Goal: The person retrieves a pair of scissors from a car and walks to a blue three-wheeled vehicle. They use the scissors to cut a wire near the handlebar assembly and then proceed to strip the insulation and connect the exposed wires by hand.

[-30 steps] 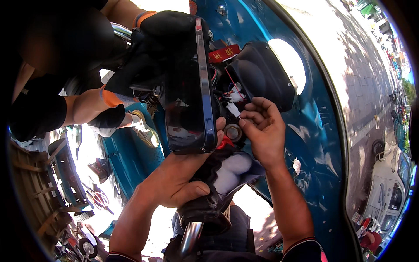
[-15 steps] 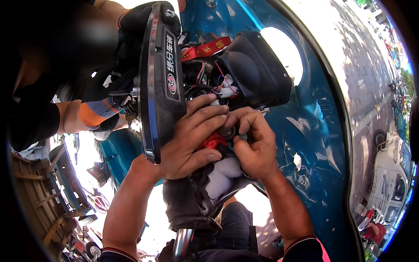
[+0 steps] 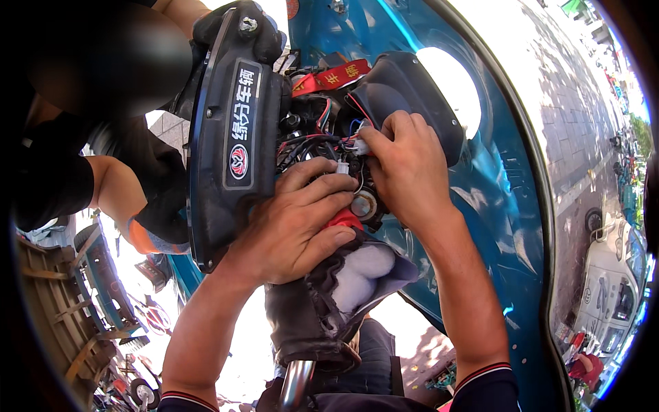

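My right hand pinches a white wire connector among thin coloured wires. Lower and to the left, my left hand lies with fingers stretched out and thumb apart. Its index fingertip is beside a second white plug; whether they touch I cannot tell. Between my hands sits a round metal part, with red cloth partly under my left hand. Below is a dark padded cover with white fleece lining. Black cables run left of the connector.
A black panel with a label stands left of the wiring; a black housing and red ribbon lie beyond. A blue body panel is at right. Another person's gloved hand is at left. A chrome tube is below.
My right hand has moved up from the round metal part to the connector. The black panel has shifted left and turned its face more into view. The other person's gloved hand has moved down.
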A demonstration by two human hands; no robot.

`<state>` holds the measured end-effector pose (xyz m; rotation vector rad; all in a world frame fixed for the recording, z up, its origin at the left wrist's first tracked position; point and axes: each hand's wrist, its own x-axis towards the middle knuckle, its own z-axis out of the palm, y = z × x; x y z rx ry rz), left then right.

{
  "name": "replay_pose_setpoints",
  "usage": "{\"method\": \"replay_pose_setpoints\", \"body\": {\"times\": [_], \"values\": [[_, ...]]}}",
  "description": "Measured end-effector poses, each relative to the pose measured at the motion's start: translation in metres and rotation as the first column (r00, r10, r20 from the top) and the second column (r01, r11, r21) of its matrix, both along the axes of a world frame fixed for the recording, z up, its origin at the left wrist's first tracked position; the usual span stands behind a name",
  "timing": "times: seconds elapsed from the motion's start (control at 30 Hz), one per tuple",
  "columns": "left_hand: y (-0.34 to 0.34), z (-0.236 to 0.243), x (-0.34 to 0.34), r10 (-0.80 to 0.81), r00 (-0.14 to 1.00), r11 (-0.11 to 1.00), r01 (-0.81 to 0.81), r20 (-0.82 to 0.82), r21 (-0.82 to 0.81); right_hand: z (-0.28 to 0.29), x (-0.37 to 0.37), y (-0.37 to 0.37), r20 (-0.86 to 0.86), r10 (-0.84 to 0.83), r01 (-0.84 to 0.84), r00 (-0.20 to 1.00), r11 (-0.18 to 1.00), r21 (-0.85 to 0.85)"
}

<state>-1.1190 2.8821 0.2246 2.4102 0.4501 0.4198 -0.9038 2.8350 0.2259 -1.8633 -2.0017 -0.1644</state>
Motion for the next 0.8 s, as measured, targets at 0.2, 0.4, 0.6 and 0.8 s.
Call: {"method": "replay_pose_setpoints", "body": {"times": [0.2,0.4,0.6,0.8], "values": [[-0.001,-0.001,-0.001,-0.005,1.000,1.000,0.005,-0.016,-0.005,0.000,0.007,0.014,-0.115,-0.026,0.029,0.993,0.999,0.020],[-0.003,-0.005,-0.002,0.022,0.999,1.000,-0.022,0.031,-0.001,0.009,0.018,0.038,-0.199,0.130,-0.132,0.971,0.991,0.002],[-0.006,-0.001,-0.003,0.099,0.994,0.995,-0.099,0.036,0.005,0.016,0.026,0.042,-0.149,0.213,-0.207,0.966,0.977,0.056],[-0.001,0.006,0.018,0.224,0.974,0.974,-0.224,0.026,0.026,0.013,0.019,0.045,-0.387,0.140,-0.203,0.911,0.971,-0.125]]}}
